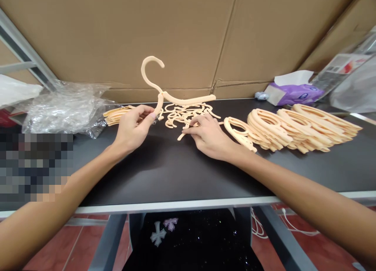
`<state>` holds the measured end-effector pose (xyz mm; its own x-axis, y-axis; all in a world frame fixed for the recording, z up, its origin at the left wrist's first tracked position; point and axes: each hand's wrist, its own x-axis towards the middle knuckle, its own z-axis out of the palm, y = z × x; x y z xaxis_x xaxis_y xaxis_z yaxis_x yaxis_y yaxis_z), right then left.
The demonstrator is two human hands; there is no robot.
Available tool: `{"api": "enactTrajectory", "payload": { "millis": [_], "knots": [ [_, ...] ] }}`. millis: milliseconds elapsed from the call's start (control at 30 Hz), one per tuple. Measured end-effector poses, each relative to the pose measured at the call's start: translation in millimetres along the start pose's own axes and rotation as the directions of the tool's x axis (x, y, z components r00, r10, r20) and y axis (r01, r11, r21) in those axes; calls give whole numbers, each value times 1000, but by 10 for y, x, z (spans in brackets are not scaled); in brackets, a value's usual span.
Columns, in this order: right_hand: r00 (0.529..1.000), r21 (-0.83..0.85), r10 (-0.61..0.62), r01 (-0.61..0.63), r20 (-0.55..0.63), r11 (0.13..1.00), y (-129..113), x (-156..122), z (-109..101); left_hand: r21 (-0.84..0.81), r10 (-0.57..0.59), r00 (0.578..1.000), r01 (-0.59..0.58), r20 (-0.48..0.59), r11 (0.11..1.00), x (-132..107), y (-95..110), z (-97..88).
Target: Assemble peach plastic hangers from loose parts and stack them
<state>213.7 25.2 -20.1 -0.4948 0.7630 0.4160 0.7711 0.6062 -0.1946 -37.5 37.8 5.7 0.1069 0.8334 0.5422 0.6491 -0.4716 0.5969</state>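
Clock as the person faces it, from mid-surface [176, 173]. Cream-coloured matte plastic clothes hanger with a round hook [188, 102] is held up at 12, clear of the surface. Hook on top, mouth toward 3. One arm spread to 3, sagging slightly mid-length; other drops toward 7 into the left hand [133, 126]. Joint line visible at the neck. Left grip: thumb and fingers pinched onto that arm. Right hand [210, 136], 1 o'clock: grip nearly closed, fingertips on a small curved cream plastic strip [181, 137]. Tangled pile of thin curved cream plastic pieces [186, 113] just behind, 12. Overlapping stacks of folded cream plastic hangers [270, 130] at 2.
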Motion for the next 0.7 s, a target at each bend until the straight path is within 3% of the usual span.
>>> {"api": "enactTrajectory", "payload": {
  "millis": [100, 233, 367, 533, 700],
  "knots": [
    [1000, -17, 23, -23, -14, 1000, -8, 20, -41, 10, 14, 1000, -15, 18, 1000, -4, -7, 4],
    [989, -279, 145, -142, -10, 950, 26, 39, -178, 23, 33, 997, -35, 65, 999, -8, -10, -1],
    [975, -487, 212, -155, 63, 860, 67, 39, -288, 52, 29, 995, -34, 92, 998, -6, 2, -22],
    [982, -465, 188, -151, 33, 872, 33, 50, -316, 128, 45, 997, -54, 70, 990, 5, 47, -52],
    [959, -381, 245, -283, -146, 880, 26, 69, -355, 123, 34, 999, -38, 36, 992, 16, 98, -91]
  ]
}}
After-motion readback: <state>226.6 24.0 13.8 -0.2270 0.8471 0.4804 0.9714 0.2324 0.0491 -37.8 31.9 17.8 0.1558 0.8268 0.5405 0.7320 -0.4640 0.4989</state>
